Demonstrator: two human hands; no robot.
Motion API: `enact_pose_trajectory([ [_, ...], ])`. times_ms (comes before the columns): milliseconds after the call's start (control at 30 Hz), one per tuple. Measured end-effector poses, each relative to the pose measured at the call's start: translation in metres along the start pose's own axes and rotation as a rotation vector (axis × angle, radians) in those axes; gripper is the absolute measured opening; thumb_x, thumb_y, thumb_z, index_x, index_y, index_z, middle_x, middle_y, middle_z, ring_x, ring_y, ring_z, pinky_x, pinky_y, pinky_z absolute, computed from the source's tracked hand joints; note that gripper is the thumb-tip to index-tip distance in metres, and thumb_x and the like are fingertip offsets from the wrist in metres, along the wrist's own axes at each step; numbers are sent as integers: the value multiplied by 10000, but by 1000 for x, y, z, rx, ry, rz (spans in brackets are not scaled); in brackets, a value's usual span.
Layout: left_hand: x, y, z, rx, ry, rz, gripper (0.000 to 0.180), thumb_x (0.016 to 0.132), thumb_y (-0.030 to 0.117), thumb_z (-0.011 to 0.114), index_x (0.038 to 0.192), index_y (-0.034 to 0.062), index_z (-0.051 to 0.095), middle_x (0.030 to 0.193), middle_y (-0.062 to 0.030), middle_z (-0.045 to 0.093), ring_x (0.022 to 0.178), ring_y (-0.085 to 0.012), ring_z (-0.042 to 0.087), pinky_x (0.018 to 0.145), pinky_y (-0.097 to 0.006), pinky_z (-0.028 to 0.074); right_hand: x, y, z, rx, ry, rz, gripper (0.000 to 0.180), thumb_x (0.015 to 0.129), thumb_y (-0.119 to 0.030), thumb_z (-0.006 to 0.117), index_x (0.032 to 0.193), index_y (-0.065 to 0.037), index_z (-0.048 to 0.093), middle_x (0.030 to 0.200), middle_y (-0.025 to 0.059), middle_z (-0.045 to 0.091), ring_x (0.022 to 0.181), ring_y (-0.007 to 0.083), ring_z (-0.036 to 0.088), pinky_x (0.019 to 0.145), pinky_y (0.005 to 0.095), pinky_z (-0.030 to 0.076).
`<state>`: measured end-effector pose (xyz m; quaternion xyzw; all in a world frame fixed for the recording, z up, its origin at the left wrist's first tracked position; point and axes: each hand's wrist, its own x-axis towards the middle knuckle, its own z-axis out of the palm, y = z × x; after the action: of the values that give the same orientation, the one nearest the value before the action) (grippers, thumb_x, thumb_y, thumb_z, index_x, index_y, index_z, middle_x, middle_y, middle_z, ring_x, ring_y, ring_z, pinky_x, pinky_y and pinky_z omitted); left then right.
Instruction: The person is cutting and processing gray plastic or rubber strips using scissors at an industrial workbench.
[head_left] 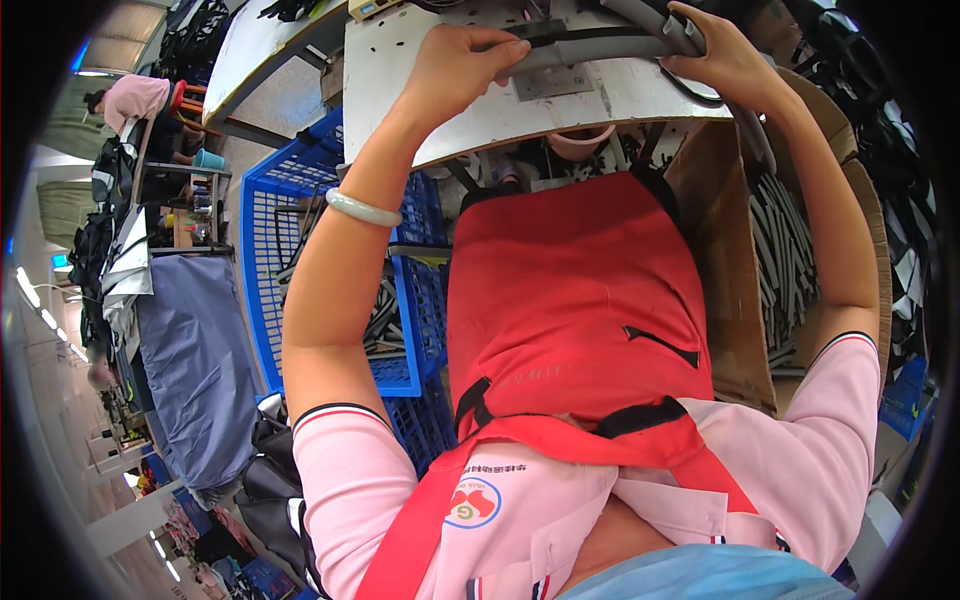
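Over the white worktable, a long grey tube, which looks like foam, spans both my hands. My left hand is closed in a pinch on its left end, beside a black strip. On the other side, my right hand is wrapped round the tube and several more grey tubes, some of which bend down past my wrist. Beneath the held tube, a metal plate is set into the tabletop. Part of a machine shows just behind the tube, mostly hidden.
Left of my lap stands a blue plastic basket holding grey strips. A cardboard box with many grey tubes is at my right. Under the table sits a pinkish bowl. Far left, another person sits bent forward.
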<state>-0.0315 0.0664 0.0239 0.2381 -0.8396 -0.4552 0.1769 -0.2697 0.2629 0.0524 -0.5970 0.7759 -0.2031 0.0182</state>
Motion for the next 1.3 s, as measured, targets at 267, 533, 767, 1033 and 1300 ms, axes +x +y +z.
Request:
enact_pose_trajectory([
  [267, 11, -5, -2, -19, 22, 22, 299, 867, 260, 703, 1023, 7, 722, 658, -40, 634, 527, -56, 466, 493, -203, 373, 13, -2, 0, 30, -7, 29, 730, 675, -308, 770, 1246, 69, 514, 1017, 279, 641, 991, 329, 639, 849, 387, 485],
  [533, 33, -16, -5, -7, 22, 53, 258, 878, 240, 688, 1026, 32, 730, 675, -45, 642, 532, -58, 465, 508, -209, 377, 28, -2, -2, 50, 7, 73, 663, 682, -270, 770, 1216, 54, 547, 986, 239, 657, 943, 305, 640, 835, 380, 486],
  [767, 60, -35, -6, -67, 19, -37, 182, 879, 187, 673, 845, 19, 736, 613, -32, 617, 516, -85, 504, 486, -246, 393, 45, 12, 3, 138, -64, 89, 640, 696, -256, 770, 1212, 50, 545, 946, 204, 650, 890, 251, 613, 818, 368, 479],
  [1033, 34, -15, -6, -139, 42, -34, 205, 892, 202, 681, 921, 5, 733, 647, -26, 630, 518, -82, 495, 481, -237, 387, 21, -10, -11, 130, -14, 127, 676, 686, -280, 783, 1226, 45, 539, 970, 206, 640, 917, 247, 611, 835, 354, 474],
  [1300, 26, -12, -5, -91, 23, 27, 279, 886, 251, 686, 1034, 17, 723, 700, -42, 646, 574, -58, 488, 533, -211, 392, 25, -1, -11, 138, -60, 51, 576, 690, -252, 780, 1145, 28, 563, 881, 177, 637, 839, 213, 592, 782, 349, 476],
])
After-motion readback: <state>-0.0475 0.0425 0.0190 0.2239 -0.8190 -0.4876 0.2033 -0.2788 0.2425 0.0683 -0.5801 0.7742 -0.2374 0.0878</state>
